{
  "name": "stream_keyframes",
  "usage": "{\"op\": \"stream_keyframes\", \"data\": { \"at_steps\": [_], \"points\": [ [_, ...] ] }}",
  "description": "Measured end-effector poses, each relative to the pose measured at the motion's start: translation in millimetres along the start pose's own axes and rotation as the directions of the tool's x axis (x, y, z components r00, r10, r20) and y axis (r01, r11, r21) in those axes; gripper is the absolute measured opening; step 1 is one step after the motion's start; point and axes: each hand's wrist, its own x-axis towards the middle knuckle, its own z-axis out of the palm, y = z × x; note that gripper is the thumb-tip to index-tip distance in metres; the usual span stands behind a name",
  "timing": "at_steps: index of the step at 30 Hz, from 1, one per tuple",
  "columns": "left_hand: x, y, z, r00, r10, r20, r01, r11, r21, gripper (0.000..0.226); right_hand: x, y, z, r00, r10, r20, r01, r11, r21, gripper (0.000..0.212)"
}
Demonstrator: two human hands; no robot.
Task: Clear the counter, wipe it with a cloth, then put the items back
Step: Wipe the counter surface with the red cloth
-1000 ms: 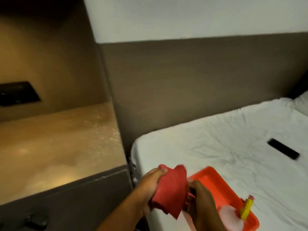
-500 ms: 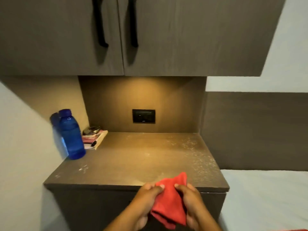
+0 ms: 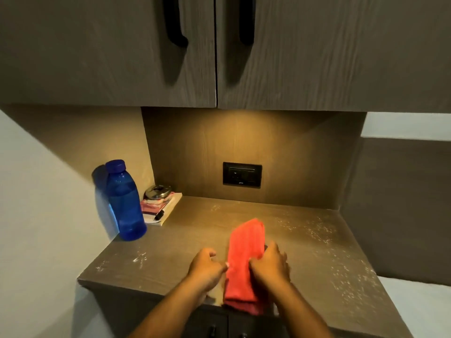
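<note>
A folded red cloth (image 3: 245, 259) lies lengthwise over the front middle of the brown counter (image 3: 195, 240), its near end hanging past the front edge. My right hand (image 3: 271, 264) grips the cloth's right side. My left hand (image 3: 206, 268) pinches its left edge with the fingertips. White dust and specks cover the counter, thickest on the right. A blue plastic bottle (image 3: 124, 203) stands at the left edge. Behind it a book (image 3: 162, 208) carries a round metal tin (image 3: 157, 191) and a black pen (image 3: 159, 215).
Two dark cupboard doors with black handles (image 3: 174, 23) hang over the counter. A black socket plate (image 3: 242, 174) sits in the back panel. A white wall closes the left side. A white bed (image 3: 419, 306) lies at the lower right. Drawer knobs (image 3: 212, 330) show below the counter.
My view swung from the bed and the orange tray to the counter. Both hands brought the red cloth forward and laid it down on the counter's front.
</note>
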Motion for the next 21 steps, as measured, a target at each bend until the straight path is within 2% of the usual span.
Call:
{"op": "stream_keyframes", "data": {
  "at_steps": [2,4,6,9,14,18,19,21],
  "points": [
    [24.0,-7.1,-0.4,0.988,0.067,-0.142,-0.018,0.947,0.321,0.047,18.2,15.8,35.6,0.994,-0.09,-0.069,0.071,0.966,-0.248,0.083],
    [43.8,-8.9,-4.1,0.966,0.193,-0.173,-0.091,0.878,0.47,0.045,34.9,14.9,42.1,0.964,-0.261,-0.05,0.214,0.874,-0.437,0.081],
    [60.1,-8.5,-6.6,0.956,0.269,-0.118,-0.158,0.809,0.566,0.045,52.2,3.6,52.1,0.934,-0.354,0.033,0.331,0.83,-0.449,0.072],
    [82.4,-13.6,-8.3,0.959,0.283,0.03,-0.216,0.654,0.724,0.052,61.0,2.1,78.6,0.936,-0.316,0.155,0.351,0.807,-0.475,0.069],
    [120.5,-17.6,-9.1,0.934,0.306,0.185,-0.318,0.471,0.823,0.06,59.0,8.5,98.5,0.952,-0.284,0.112,0.292,0.738,-0.608,0.073],
    [137.6,-32.1,4.1,0.894,0.383,0.231,-0.378,0.371,0.848,0.065,54.6,31.0,79.9,0.929,-0.342,0.138,0.36,0.759,-0.543,0.069],
    [139.1,-38.0,8.2,0.884,0.404,0.236,-0.392,0.365,0.844,0.063,52.1,48.8,66.7,0.935,-0.341,0.094,0.338,0.782,-0.523,0.069],
    [140.4,-49.2,10.3,0.876,0.426,0.226,-0.401,0.384,0.832,0.061,49.0,93.4,23.3,0.968,-0.243,-0.07,0.178,0.852,-0.493,0.069]
  ]
}}
